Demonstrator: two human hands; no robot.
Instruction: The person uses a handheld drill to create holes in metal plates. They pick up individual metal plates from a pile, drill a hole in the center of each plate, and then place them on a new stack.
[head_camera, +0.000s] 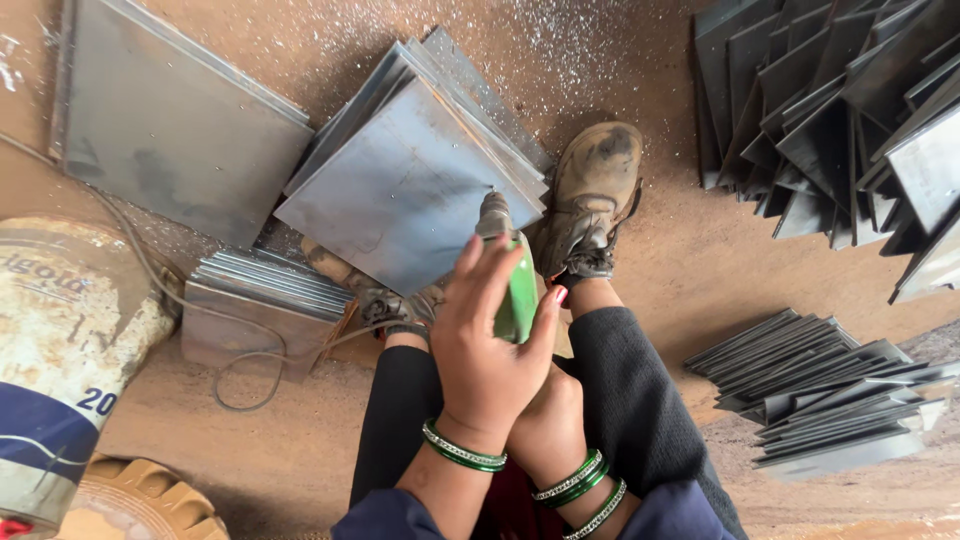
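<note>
Head view, left hand: the left hand (490, 350) is closed around the green cylindrical power tool (518, 290), gripping its body from above.
Head view, right hand: the right hand (548, 425) is tucked beneath the left; its grip cannot be told.
Tool: its grey metal tip (494, 216) is pressed to the edge of the top square grey steel plate (400, 195), just ahead of the hand.
Plates: a fanned stack is propped between the worn brown boots (592, 190).
Surroundings: a larger grey sheet (170, 125) lies far left of the hand; dark plate piles (840, 110) lie right, on the brown dusty floor (680, 270).
Progress: judged mid-way, one edge being worked, with many plates apparently left.
</note>
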